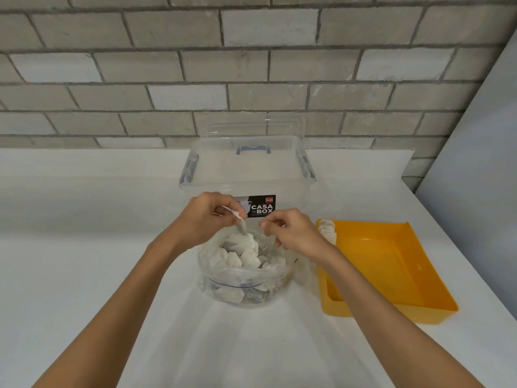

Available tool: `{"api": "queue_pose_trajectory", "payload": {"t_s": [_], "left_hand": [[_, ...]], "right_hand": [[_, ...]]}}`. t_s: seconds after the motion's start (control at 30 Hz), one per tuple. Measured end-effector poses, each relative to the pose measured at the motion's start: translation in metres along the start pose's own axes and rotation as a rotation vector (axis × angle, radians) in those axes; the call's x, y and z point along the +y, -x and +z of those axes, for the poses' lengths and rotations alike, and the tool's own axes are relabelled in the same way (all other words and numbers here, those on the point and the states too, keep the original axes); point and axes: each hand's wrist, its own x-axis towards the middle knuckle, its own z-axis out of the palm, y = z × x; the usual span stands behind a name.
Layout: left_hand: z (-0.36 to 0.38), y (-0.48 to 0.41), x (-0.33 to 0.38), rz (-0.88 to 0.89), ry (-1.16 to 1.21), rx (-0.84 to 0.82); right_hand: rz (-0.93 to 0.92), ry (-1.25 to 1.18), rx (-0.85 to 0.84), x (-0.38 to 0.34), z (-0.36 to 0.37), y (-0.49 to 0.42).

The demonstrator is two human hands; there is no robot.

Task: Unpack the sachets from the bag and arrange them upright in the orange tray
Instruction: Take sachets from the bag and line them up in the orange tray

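The left hand (207, 217) pinches a sachet (238, 217) just above the open bag (243, 278). At its 3 o'clock, the right hand (291, 233) presses thumb to forefinger; on a thread or the bag's rim, I cannot tell. The bag is heaped full on the tabletop (84, 247). The orange tray (397, 309) is at its 3 o'clock, with a short row of sachets (327, 231) upright in the tray's 11 o'clock corner. Likely the picking-out step: next, carry the sachet right and stand it against that row.

Bag (240, 287) before box (246, 169); tray (419, 309) right, seemingly apart.
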Motion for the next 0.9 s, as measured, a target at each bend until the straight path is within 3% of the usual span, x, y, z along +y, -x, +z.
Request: {"api": "queue_pose_trajectory", "payload": {"t_s": [0.17,0.3,0.5,0.7,0.9], "left_hand": [[-0.004,-0.004,0.020,0.061,0.207,-0.040],[0.001,-0.008,0.028,0.080,0.283,0.051],[0.007,-0.007,0.025,0.165,0.290,0.210],[0.006,-0.006,0.015,0.105,0.285,0.199],[0.006,-0.004,-0.004,-0.006,0.222,0.234]], "right_hand": [[-0.036,-0.319,-0.102,-0.017,-0.012,0.015],[-0.123,-0.364,-0.063,-0.020,-0.011,0.016],[-0.111,-0.454,-0.026,-0.024,-0.010,0.012],[-0.081,-0.398,-0.039,-0.022,-0.001,0.007],[-0.047,0.052,0.035,-0.007,0.023,-0.009]]}}
